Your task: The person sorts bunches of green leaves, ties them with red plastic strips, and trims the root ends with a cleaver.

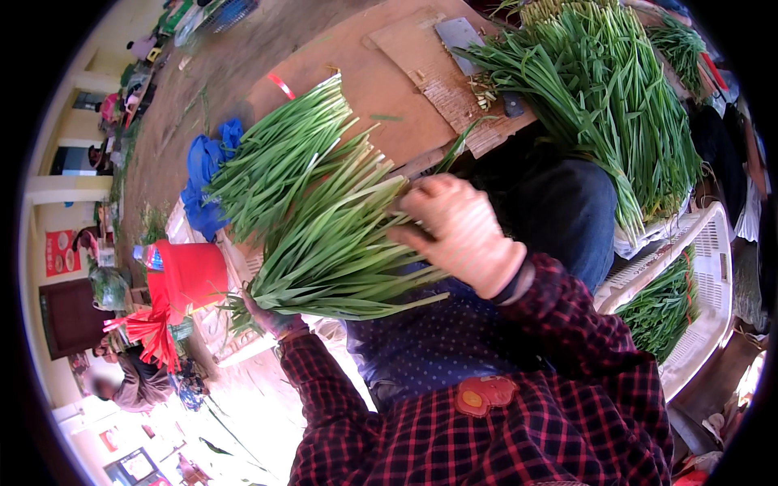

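Observation:
A loose bunch of garlic chives (pixel 344 243), long flat green leaves with paler stem ends, lies slanted in front of my body. My left hand (pixel 279 321) holds it from below at the leafy end; the leaves hide most of its fingers. My right hand (pixel 462 231), in a pale orange glove, is at the stem ends on the bunch's right side. Motion blurs its fingers, so I cannot tell whether they grip any stems. Just beyond lies another bunch of garlic chives (pixel 284 154), its pale ends pointing away from me.
A wooden board (pixel 429 69) carries a grey metal blade (pixel 459 44) and cut stem bits. At the right rises a big heap of chives (pixel 600 105), above a white plastic crate (pixel 713 267). Left are a red bucket (pixel 194 275), red strips (pixel 158 340) and a blue bag (pixel 203 182).

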The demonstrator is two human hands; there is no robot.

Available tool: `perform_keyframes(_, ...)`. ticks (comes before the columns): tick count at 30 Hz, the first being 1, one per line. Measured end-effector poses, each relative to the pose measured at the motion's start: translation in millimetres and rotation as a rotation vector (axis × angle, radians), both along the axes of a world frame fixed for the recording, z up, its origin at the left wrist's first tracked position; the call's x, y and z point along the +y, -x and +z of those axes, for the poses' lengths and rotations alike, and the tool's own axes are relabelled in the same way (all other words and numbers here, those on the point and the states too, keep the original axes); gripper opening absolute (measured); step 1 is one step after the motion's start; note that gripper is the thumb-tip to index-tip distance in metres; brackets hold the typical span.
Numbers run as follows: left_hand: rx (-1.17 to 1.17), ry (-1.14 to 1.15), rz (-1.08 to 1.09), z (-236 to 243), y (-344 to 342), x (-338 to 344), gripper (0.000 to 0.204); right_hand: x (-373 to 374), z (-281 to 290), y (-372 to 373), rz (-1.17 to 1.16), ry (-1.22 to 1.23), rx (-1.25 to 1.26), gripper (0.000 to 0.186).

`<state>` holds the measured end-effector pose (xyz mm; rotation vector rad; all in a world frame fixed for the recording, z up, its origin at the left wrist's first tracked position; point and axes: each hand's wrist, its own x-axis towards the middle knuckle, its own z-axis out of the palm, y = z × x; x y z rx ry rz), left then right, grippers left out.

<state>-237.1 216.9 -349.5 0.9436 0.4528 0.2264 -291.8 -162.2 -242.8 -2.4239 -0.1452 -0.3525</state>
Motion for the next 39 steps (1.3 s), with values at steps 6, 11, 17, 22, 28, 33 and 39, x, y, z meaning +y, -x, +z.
perform_keyframes(6, -0.008, -0.14, 0.027, 17, 5, -5, 0.054, 19, -26, -17, -0.019, 0.042, 0.457, 0.047)
perform_keyframes(11, -0.055, -0.126, 0.056, 21, 9, -4, 0.053, 24, -35, -29, -0.109, -0.503, 0.593, 0.063)
perform_keyframes(17, -0.091, -0.197, 0.069, 25, 13, -6, 0.051, 27, -72, -44, -0.053, -1.024, 0.73, 0.041)
perform_keyframes(22, -0.078, -0.177, 0.065, 28, 14, 4, 0.054, -5, -64, -8, 0.4, -0.594, 0.29, 0.015)
perform_keyframes(28, 0.041, -0.145, 0.07, 38, 21, 11, 0.059, -58, -47, 49, 0.322, -0.766, 0.284, 0.008)
perform_keyframes(33, -0.088, -0.305, 0.066, 22, 24, 20, 0.052, -73, -47, 31, -0.29, -0.558, 0.694, 0.035)
perform_keyframes(39, -0.142, -0.308, 0.085, 24, 25, 11, 0.051, -26, -24, -6, -0.183, 0.168, 0.265, 0.039)
